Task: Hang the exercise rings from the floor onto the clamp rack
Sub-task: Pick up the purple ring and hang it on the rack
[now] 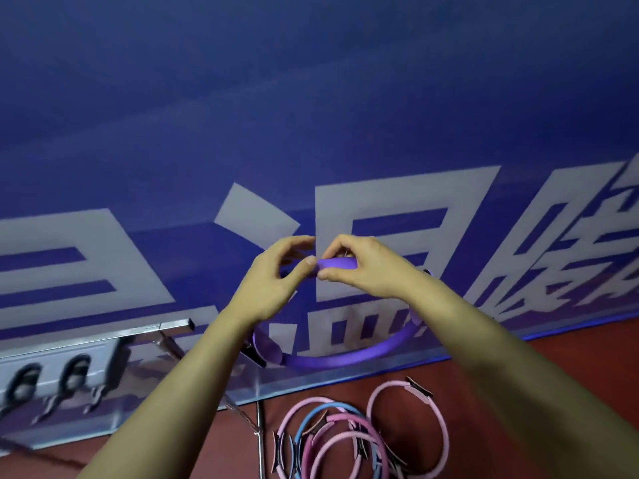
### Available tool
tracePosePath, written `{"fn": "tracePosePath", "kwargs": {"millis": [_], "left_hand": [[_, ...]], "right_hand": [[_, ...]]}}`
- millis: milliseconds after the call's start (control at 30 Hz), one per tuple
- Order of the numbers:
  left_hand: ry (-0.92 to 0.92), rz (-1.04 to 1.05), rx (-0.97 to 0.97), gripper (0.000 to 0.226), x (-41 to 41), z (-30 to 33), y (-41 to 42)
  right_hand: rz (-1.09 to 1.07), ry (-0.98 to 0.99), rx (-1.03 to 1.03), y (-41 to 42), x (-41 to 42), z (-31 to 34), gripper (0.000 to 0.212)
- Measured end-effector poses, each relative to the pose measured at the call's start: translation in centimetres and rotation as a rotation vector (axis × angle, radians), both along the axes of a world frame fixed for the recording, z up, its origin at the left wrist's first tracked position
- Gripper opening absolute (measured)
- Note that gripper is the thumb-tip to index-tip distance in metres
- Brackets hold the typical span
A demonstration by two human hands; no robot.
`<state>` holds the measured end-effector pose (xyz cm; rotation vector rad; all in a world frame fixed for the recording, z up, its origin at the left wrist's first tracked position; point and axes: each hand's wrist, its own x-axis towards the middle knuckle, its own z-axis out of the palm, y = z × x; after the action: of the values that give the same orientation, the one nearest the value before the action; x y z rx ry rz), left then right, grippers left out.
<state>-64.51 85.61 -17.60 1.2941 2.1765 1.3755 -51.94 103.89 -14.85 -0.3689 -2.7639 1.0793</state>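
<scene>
A blue banner (311, 98) with large pale characters fills the background. The metal clamp rack (69, 368), cut off at left, is blurred. The purple exercise ring (332, 361) hangs upright, its upper arc hidden behind both hands: the left hand (273, 281) and right hand (363, 267) pinch its top pad. Pink and blue rings (345, 440) lie overlapping on the red floor (518, 357).

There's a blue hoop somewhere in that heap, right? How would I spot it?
Look below the big blue banner to the red floor, where rings lie in a pile. The blue ring sits on the pile's left side, the only blue one among pink rings.
</scene>
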Motion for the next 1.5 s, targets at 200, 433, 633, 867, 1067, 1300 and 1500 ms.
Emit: {"fn": "tracePosePath", "kwargs": {"millis": [200,433,633,867,1067,1300,1500], "left_hand": [[0.172,0.186,-0.118,0.021,2.9,7.6,-4.1],[0.281,0.368,-0.105,0.045,5.6,12.0,-11.0],[0.342,0.533,-0.101,0.052,6.4,15.0,-21.1],[0.392,0.685,-0.102,0.037,7.8,16.5,-34.8],[0.374,0.744,-0.062,0.032,8.4,16.4,-50.2],[0.358,0.734,-0.026,0.031,7.1,15.8,-67.6],[0.327,0.743,-0.059,0.036,2.9,13.7,-75.1]], "right_hand": [[0.083,0.133,0.033,-2.8,1.7,7.8,0.036],[0.249,0.224,0.092,-7.9,1.8,11.4,0.035],[0.365,0.282,0.136,-14.4,0.0,13.8,0.032],[0.514,0.301,0.148,-27.0,-2.2,15.7,0.028],[0.589,0.352,0.149,-42.5,-3.3,16.2,0.031],[0.543,0.347,0.13,-57.9,-4.3,14.9,0.027],[0.563,0.256,0.215,-65.6,-7.3,14.0,0.024]]}}
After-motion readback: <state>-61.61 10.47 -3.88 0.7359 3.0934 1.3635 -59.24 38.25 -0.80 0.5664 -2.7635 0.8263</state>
